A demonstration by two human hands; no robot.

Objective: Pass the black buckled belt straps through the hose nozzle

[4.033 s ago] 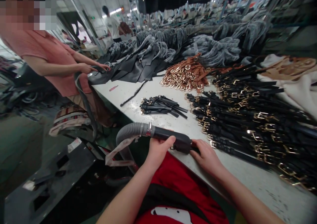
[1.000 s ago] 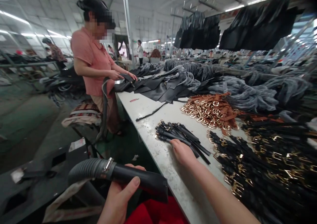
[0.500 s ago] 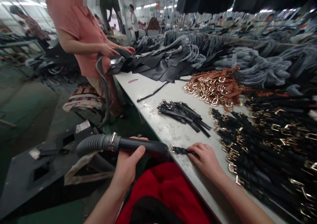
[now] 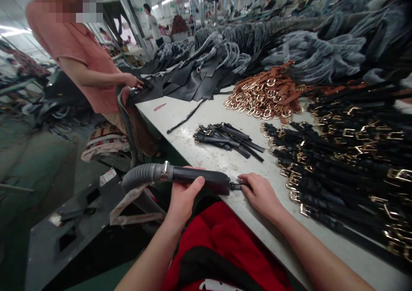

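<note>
My left hand [image 4: 186, 194] is wrapped around a black hose nozzle [image 4: 215, 180], thumb on top, at the table's near edge. A ribbed grey hose [image 4: 146, 174] joins it through a metal clamp. Between the fingertips of my right hand [image 4: 260, 193] is a short black buckle strap [image 4: 237, 187]. The strap's far end meets the nozzle's mouth and its buckle is hidden there; I cannot tell how deep it goes. Beyond the hands lies a small pile of black buckle straps [image 4: 228, 138].
Many black straps with gold buckles [image 4: 337, 175] cover the table's right side. Brown straps with gold rings [image 4: 264, 93] lie behind. Black leather pieces [image 4: 193, 83] are heaped farther back. A co-worker in a pink shirt [image 4: 74, 55] stands at the far left. A grey machine [image 4: 74, 231] sits lower left.
The strap's buckle was visible outside the nozzle's mouth and is now hidden at it. Nozzle and strap have come together. The view has shifted, and the co-worker's hands have moved.
</note>
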